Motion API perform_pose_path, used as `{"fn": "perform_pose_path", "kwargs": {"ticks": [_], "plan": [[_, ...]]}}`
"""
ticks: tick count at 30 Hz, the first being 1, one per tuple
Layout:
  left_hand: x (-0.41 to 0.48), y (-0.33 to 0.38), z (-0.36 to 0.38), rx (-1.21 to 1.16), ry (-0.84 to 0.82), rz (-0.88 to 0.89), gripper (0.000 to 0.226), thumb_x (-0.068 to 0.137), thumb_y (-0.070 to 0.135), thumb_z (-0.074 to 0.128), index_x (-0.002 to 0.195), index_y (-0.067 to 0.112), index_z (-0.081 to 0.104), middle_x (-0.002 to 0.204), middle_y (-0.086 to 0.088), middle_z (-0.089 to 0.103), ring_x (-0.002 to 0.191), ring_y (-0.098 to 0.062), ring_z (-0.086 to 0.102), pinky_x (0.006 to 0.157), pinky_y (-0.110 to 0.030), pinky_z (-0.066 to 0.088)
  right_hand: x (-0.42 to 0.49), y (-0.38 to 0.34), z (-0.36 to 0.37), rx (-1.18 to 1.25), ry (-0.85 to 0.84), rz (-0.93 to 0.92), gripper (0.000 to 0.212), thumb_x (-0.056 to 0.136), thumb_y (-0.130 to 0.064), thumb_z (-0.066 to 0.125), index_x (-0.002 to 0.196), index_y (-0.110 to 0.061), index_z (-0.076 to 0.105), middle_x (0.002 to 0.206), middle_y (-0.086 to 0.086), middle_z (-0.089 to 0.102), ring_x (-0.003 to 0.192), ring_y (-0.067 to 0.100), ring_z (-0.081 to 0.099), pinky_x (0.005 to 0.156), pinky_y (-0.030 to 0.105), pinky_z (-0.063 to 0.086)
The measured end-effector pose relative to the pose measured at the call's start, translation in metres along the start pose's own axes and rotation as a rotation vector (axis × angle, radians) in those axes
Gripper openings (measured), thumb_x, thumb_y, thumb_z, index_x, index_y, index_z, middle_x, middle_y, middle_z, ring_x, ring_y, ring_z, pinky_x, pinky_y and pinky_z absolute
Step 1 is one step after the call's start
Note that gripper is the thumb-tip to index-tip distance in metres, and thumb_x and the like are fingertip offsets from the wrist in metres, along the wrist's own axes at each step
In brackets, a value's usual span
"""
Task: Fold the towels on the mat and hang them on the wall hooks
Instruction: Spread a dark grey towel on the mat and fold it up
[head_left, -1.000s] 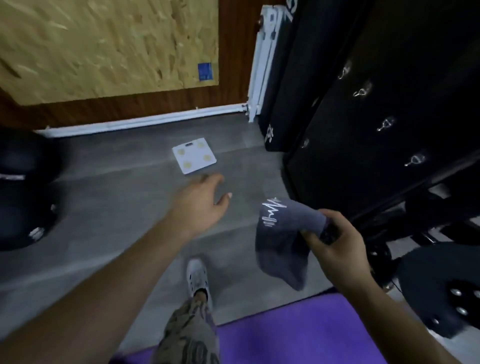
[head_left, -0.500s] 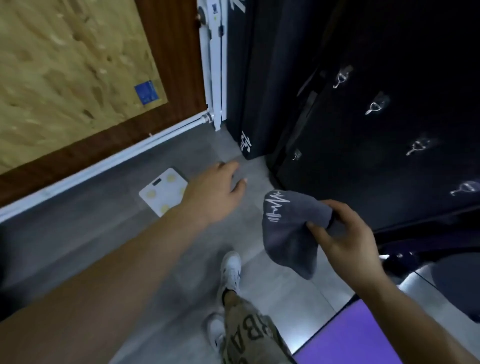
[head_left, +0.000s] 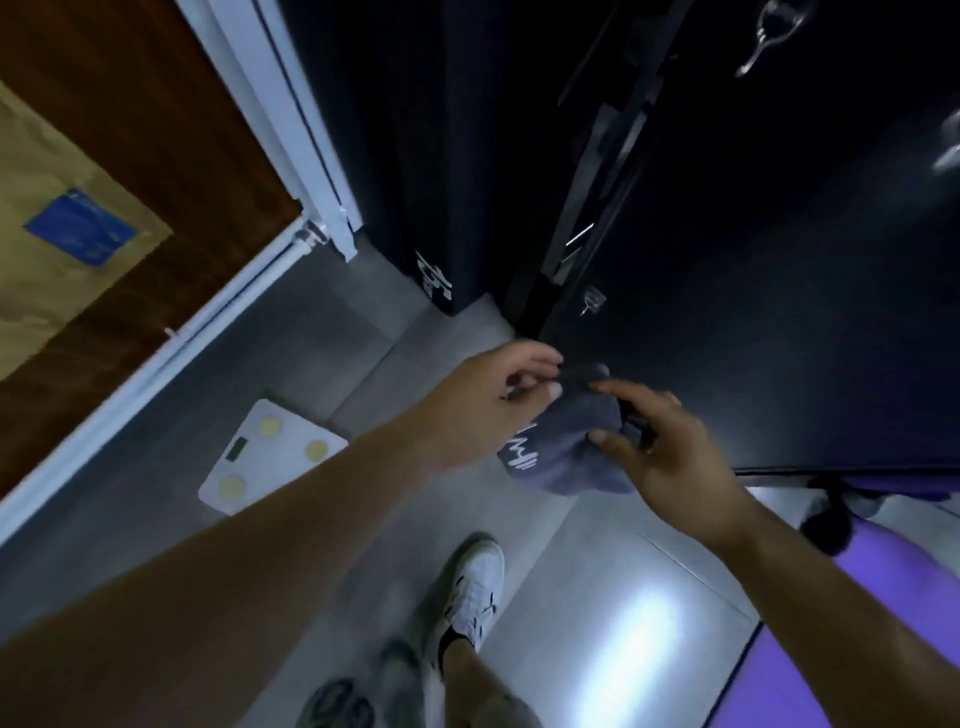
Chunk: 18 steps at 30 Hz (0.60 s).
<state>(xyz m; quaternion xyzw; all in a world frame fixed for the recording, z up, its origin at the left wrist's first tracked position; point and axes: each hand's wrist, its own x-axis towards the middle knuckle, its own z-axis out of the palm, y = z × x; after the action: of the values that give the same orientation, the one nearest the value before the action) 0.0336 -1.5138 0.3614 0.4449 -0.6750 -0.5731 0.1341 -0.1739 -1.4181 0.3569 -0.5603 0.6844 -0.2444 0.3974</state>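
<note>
A white shoe (head_left: 470, 587) stands on the grey floor, with the purple mat (head_left: 883, 623) at near right. Farther on, the right hand (head_left: 670, 452) holds the folded grey towel (head_left: 566, 452) between thumb and fingers. The left hand (head_left: 488, 405) pinches the towel's top edge with curled fingers, just below a hook (head_left: 591, 301) on the black wall (head_left: 779, 312). A white scale (head_left: 270, 454) lies to the left.

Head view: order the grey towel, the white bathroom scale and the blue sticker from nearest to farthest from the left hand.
1. Grey towel, pinched by the left hand.
2. White square bathroom scale, lying to the left.
3. Blue sticker, far left on the tan board.
</note>
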Motion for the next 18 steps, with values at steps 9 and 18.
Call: {"fn": "perform_pose_path", "kwargs": {"ticks": [9,18], "plan": [[0.130,-0.088,-0.013,-0.158,-0.285,-0.006,0.074,0.091,-0.014,0.054,0.151,0.024,0.032,0.134,0.016,0.046,0.073,0.013,0.057,0.067,-0.009,0.045,0.118,0.069,0.038,0.671,-0.021,0.131,0.042,0.088,0.005,0.063,0.123,-0.015,0.051,0.103,0.004,0.065,0.083,0.017,0.065,0.061,0.029,0.057],[0.248,-0.120,-0.014,0.097,-0.741,-0.010,0.059,0.089,0.005,0.069,0.139,0.030,0.049,0.130,0.001,0.064,0.093,-0.012,0.064,0.070,-0.021,0.054,0.168,0.139,0.050,0.908,-0.091,0.159,0.041,0.084,-0.009,0.070,0.124,-0.009,0.063,0.109,0.010,0.068,0.091,0.020,0.066,0.070,0.027,0.057]]}}
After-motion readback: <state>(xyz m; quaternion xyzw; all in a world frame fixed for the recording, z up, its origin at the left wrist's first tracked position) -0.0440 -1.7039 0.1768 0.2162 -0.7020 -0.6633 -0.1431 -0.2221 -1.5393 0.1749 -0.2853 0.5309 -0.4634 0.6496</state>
